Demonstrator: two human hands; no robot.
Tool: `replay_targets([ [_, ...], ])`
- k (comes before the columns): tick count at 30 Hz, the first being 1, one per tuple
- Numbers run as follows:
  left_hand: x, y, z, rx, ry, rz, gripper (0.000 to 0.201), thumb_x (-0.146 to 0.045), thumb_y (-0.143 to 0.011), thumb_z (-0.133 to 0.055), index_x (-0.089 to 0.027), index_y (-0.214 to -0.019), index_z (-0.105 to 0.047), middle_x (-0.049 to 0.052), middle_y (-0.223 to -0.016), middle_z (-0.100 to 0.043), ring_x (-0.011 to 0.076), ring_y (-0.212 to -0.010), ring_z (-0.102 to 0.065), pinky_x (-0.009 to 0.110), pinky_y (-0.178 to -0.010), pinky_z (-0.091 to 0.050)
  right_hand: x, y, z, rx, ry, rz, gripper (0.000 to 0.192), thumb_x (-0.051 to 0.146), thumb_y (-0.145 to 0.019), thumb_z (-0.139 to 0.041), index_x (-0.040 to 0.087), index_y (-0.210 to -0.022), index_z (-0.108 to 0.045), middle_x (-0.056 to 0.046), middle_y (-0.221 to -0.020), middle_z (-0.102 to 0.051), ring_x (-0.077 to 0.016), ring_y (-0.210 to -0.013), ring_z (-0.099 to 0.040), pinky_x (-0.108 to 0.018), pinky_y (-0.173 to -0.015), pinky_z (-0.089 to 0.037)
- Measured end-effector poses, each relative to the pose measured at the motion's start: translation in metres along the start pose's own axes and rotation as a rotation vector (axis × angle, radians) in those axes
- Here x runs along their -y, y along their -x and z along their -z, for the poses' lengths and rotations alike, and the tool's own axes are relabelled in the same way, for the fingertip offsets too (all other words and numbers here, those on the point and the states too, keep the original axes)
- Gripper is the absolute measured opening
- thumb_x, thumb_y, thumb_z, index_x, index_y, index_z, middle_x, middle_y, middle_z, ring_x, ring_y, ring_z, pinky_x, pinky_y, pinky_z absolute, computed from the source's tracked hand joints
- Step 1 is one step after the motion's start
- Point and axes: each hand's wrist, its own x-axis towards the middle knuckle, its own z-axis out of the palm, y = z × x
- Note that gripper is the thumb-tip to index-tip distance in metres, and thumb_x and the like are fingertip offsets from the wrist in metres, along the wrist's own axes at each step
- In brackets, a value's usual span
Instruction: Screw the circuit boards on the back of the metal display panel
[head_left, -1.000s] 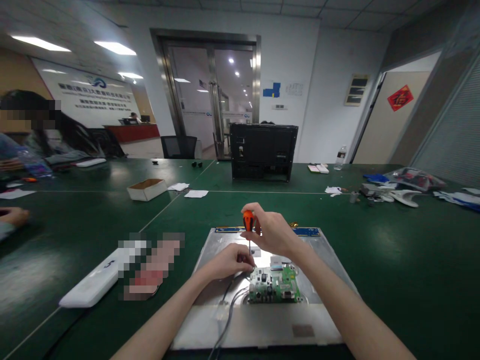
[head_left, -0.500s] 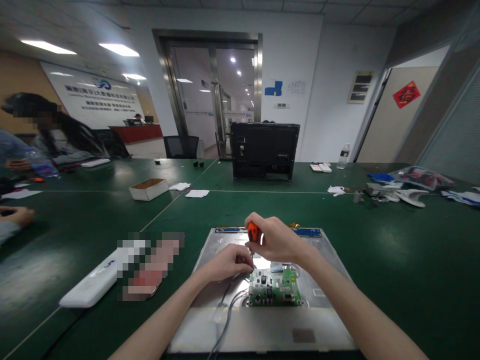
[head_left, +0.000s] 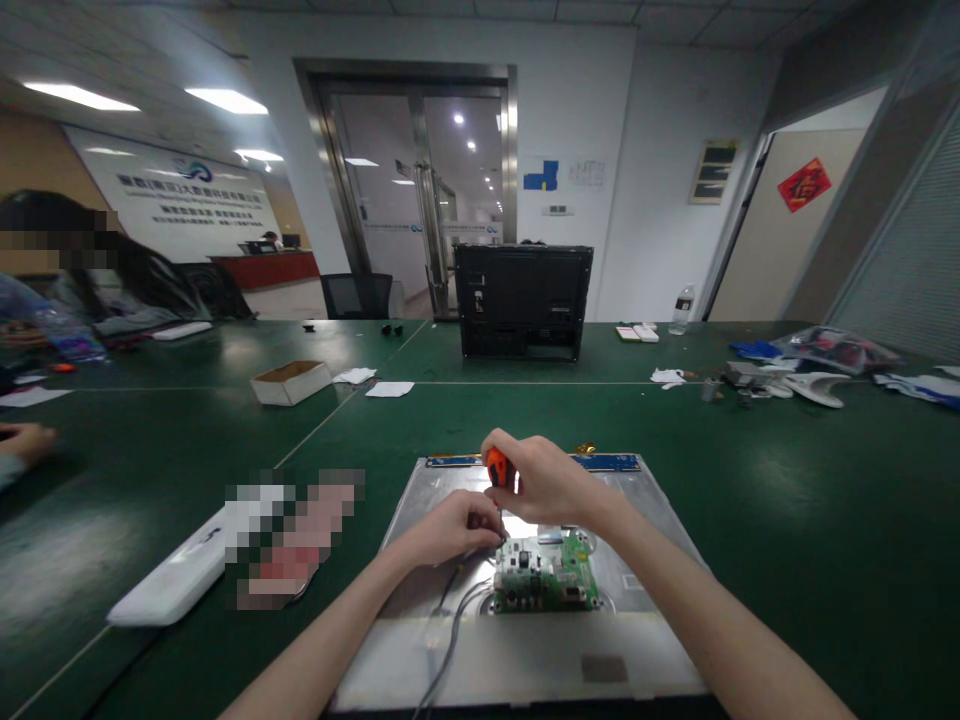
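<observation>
right hand (head_left: 544, 482) closed firmly around the handle of an orange-and-black screwdriver (head_left: 496, 466), a person bends to close work on a green circuit board (head_left: 551, 582). the shaft points down to the board's far left corner. left hand (head_left: 457, 525) sits just beside the tip, fingers curled and nearly together; whether they pinch a screw, a wire or nothing cannot be told.

the board lies on the silvery metal back of a flat display panel (head_left: 525, 655), which rests on the green desk (head_left: 787, 540) straight in front of the person. grey cables (head_left: 454, 635) run from the board's left side toward the near edge, and a narrow blue circuit strip (head_left: 619, 463) lines the far edge.

the job looks to be midway: the panel is out in the open with no cover over its electronics, the board is in its place, and the screwdriver is at one corner. that corner appears unfinished, and others may be left to check. whether the screw is being loosened or tightened does not show.

across the desk, well apart from the panel, stands a black monitor casing (head_left: 525, 300), its back toward the person.
</observation>
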Motion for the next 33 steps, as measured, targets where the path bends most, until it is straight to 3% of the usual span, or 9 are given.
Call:
replay_targets([
  [15, -0.001, 0.001, 0.005, 0.055, -0.086, -0.054, 0.012, -0.015, -0.071, -0.061, -0.017, -0.075, -0.072, 0.000, -0.068, -0.066, 0.0149, -0.068, -0.057, 0.022, -0.063, -0.042, -0.003, 0.001, -0.002, 0.022, -0.010, 0.003, 0.028, 0.018, -0.074, -0.064, 0.022, -0.094, -0.045, 0.003, -0.070, -0.055, -0.0128, -0.060, -0.050, -0.021, -0.053, -0.030],
  [22, -0.002, 0.003, 0.005, 0.069, -0.069, -0.069, 0.014, -0.015, -0.074, -0.060, -0.016, -0.080, -0.073, 0.002, -0.077, -0.069, 0.0164, -0.073, -0.060, 0.024, -0.068, -0.044, -0.002, 0.001, -0.003, 0.004, 0.098, -0.003, 0.039, 0.020, -0.075, -0.068, 0.023, -0.105, -0.043, 0.002, -0.075, -0.061, -0.0140, -0.061, -0.052, -0.023, -0.054, -0.028],
  [27, 0.004, 0.000, 0.004, 0.071, -0.059, -0.086, 0.016, -0.014, -0.072, -0.060, -0.015, -0.083, -0.072, 0.002, -0.077, -0.069, 0.0162, -0.072, -0.060, 0.023, -0.067, -0.044, -0.002, 0.003, 0.001, 0.033, 0.126, -0.003, 0.029, 0.023, -0.076, -0.066, 0.023, -0.096, -0.046, 0.002, -0.074, -0.060, -0.0136, -0.062, -0.052, -0.023, -0.053, -0.026],
  [33, 0.008, 0.000, 0.002, 0.041, -0.067, -0.083, 0.015, -0.013, -0.071, -0.060, -0.015, -0.079, -0.072, 0.000, -0.070, -0.067, 0.0145, -0.065, -0.057, 0.022, -0.061, -0.042, 0.002, 0.006, 0.009, 0.094, 0.109, 0.004, 0.026, 0.016, -0.077, -0.058, 0.022, -0.097, -0.043, 0.001, -0.078, -0.061, -0.0137, -0.066, -0.052, -0.023, -0.054, -0.026],
])
